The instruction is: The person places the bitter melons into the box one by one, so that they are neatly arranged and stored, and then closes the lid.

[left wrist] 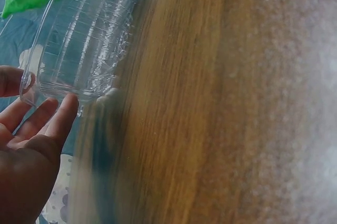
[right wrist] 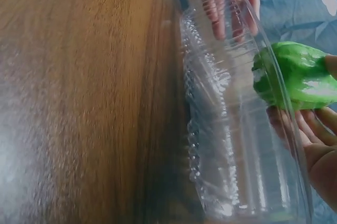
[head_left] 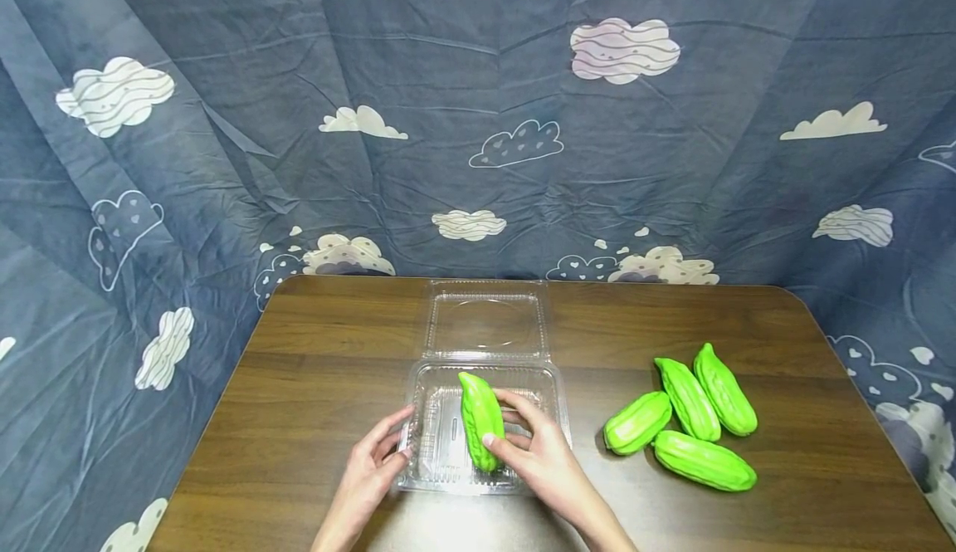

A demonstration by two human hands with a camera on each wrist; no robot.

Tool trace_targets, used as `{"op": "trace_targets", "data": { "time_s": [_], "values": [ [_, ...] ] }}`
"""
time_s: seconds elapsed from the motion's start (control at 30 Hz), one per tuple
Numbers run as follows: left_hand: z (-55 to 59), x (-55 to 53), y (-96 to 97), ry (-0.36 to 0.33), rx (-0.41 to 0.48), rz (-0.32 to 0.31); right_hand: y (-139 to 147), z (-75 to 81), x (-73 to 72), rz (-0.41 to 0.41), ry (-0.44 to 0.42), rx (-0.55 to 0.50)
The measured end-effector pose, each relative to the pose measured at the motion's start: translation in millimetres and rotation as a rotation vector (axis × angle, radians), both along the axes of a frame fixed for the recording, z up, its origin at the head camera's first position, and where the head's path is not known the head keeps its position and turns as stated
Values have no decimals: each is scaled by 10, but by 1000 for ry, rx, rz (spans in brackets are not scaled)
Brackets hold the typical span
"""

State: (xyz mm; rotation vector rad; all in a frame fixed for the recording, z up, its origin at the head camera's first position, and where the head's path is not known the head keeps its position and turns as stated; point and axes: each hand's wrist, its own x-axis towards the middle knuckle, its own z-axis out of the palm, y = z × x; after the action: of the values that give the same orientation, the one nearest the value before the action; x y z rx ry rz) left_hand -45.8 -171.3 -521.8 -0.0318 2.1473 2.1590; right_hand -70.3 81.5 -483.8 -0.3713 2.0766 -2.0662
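My right hand (head_left: pixel 543 451) pinches a bright green, ribbed bitter melon (head_left: pixel 480 423), thumb on its near side and fingers along its right. The melon is over the base of a clear plastic clamshell container (head_left: pixel 431 461), pointed end away from me. In the right wrist view, the melon (right wrist: pixel 295 75) appears at the container's rim (right wrist: pixel 279 79), its blunt end seen partly through the plastic. At the left edge of the base, my left hand (head_left: pixel 366 465) holds the rim; the left wrist view shows fingers (left wrist: pixel 66 110) against the outside of the wall.
Several more green bitter melons (head_left: pixel 689 398) lie in a loose group on the right of the wooden table (head_left: pixel 321 386). The container's lid (head_left: pixel 485 319) lies folded back beyond the base. A dark cloth with cloud prints (head_left: pixel 418 54) hangs behind the table and at both sides.
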Motion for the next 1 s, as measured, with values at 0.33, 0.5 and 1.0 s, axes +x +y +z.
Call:
{"op": "trace_targets", "data": {
  "time_s": [0.33,0.5,1.0],
  "values": [
    [0,4,14,-28,4,15,-140,-77,-80,18,-29,54],
    [2,3,16,-13,3,17,-199,-102,-123,51,-52,98],
    [20,20,16,-28,20,20,-389,-141,-228,79,-61,214]
  ]
}}
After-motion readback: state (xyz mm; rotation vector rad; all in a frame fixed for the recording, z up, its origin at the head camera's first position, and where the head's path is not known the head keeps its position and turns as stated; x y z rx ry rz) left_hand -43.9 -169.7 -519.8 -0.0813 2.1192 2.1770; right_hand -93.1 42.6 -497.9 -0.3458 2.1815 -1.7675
